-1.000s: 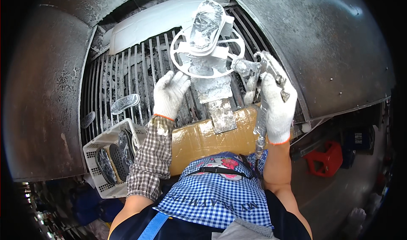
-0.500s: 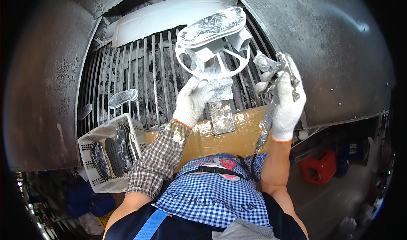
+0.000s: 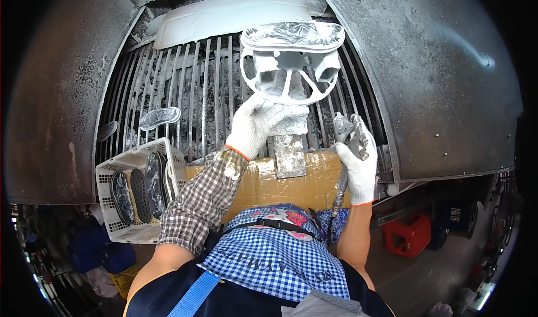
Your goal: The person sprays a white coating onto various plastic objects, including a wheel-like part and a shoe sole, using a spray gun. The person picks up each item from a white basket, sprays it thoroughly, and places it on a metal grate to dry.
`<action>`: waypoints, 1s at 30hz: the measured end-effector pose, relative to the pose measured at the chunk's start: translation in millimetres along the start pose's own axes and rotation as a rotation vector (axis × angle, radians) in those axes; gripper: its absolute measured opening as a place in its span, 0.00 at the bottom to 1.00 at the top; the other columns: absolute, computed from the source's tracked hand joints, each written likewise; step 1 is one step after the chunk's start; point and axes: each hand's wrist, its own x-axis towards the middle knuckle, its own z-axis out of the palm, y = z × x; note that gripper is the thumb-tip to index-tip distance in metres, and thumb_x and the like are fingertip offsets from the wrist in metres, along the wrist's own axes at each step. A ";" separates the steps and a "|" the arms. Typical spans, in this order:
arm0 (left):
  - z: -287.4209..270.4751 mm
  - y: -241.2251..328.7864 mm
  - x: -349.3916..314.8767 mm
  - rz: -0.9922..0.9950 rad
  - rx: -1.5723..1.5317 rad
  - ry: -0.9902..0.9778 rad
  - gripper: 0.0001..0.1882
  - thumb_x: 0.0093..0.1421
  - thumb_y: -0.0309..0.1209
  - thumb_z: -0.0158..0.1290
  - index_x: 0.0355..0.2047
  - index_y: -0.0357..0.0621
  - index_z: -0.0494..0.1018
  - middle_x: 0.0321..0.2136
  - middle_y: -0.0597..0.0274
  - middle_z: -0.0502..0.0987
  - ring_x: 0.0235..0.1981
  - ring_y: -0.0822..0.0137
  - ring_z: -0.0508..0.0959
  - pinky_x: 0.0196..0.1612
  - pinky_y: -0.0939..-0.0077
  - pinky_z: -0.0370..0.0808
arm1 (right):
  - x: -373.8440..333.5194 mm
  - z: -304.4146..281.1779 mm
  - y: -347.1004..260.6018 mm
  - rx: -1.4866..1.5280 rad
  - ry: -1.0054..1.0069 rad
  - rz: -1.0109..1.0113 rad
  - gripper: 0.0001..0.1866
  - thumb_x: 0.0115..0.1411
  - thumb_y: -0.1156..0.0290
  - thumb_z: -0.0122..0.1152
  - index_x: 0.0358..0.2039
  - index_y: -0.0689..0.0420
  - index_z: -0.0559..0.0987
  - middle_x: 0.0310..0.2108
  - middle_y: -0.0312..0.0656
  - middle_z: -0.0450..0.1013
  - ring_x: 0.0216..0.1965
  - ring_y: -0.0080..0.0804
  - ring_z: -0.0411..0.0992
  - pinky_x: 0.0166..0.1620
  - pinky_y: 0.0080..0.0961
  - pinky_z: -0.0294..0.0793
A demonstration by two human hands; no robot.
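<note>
Holding a paint-crusted white stand (image 3: 288,70) up in front of the slatted grille (image 3: 190,93), your left hand (image 3: 258,123) has its gloved grip closed round the stand's lower stem. The stand is a ring with spokes and two side lugs, and a pale, glossy shoe sole (image 3: 292,35) lies flat across its top, coated and streaked grey. Compared with half a second ago, the stand has turned so the sole now sits level and square to you rather than tilted, and it stands higher against the grille. Your left arm, in a checked sleeve, reaches up and forward with the wrist bent back. Your right hand (image 3: 356,160) is raised just to the right of the stand, its grip closed on a spray gun (image 3: 344,135) whose hose (image 3: 338,196) hangs down past your apron. To your left, a white basket (image 3: 137,233) holds dark soles.
</note>
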 end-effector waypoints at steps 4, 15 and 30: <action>-13.7 -8.9 0.7 0.127 0.148 0.266 0.17 0.69 0.31 0.53 0.53 0.31 0.73 0.48 0.45 0.80 0.49 0.50 0.81 0.59 0.47 0.81 | -2.2 -10.6 25.2 0.149 -0.006 0.135 0.40 0.63 0.81 0.66 0.74 0.61 0.64 0.53 0.40 0.78 0.48 0.24 0.77 0.55 0.23 0.78; 47.6 -41.7 80.5 0.208 -0.101 0.159 0.10 0.68 0.30 0.61 0.47 0.41 0.76 0.40 0.53 0.81 0.44 0.57 0.81 0.55 0.55 0.80 | -16.3 -9.3 34.5 -0.096 -0.036 0.078 0.44 0.68 0.72 0.67 0.78 0.62 0.54 0.66 0.48 0.71 0.59 0.28 0.72 0.61 0.24 0.73; 89.4 4.8 98.3 0.220 -0.176 0.195 0.20 0.64 0.25 0.63 0.56 0.36 0.78 0.50 0.48 0.83 0.52 0.56 0.83 0.57 0.62 0.80 | -39.6 -8.1 52.1 -0.216 -0.026 0.127 0.38 0.67 0.82 0.61 0.75 0.67 0.60 0.69 0.51 0.67 0.64 0.36 0.71 0.59 0.29 0.79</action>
